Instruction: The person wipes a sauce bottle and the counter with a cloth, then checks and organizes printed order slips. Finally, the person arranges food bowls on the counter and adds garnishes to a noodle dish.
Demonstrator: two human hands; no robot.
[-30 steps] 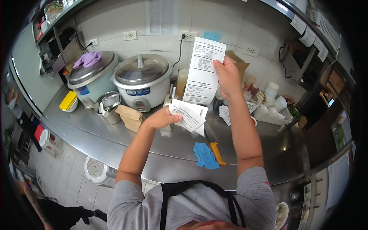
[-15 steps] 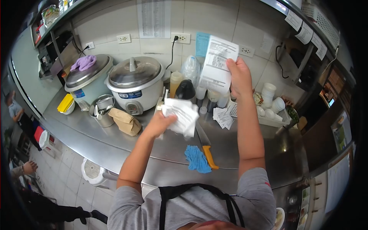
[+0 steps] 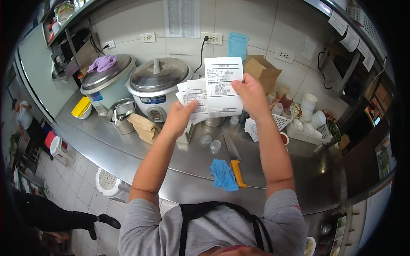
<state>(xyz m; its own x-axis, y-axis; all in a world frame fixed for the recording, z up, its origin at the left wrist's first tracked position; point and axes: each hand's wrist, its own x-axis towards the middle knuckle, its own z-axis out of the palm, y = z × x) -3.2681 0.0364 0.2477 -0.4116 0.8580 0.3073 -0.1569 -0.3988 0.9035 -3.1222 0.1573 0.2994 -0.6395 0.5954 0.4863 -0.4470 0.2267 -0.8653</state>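
In the head view, my left hand [image 3: 181, 115] pinches a fanned bunch of white printed receipts [image 3: 197, 97] with the thumb on top. A longer printed receipt [image 3: 224, 87] is gripped along its right edge by my right hand [image 3: 252, 96]. This receipt overlaps the bunch, and both are held up above the counter with print facing me. Below them on the steel counter lie a knife [image 3: 238, 173] with a yellow-orange handle, a crumpled blue cloth [image 3: 223, 175] and small clear plastic cups [image 3: 215, 146]. More paper slips [image 3: 251, 129] lie near my right forearm.
Two rice cookers [image 3: 160, 81] stand against the wall, one topped by a purple cloth [image 3: 102, 63]. A brown paper bag [image 3: 145, 128] and a metal pot [image 3: 121, 115] are at left. White cups [image 3: 308, 104] fill a basket at right. Another person [image 3: 26, 117] stands far left.
My hands have come together, the right one moving down and left, so its receipt now overlaps the bunch in my left hand. The view has shifted slightly; a cardboard box now shows behind.
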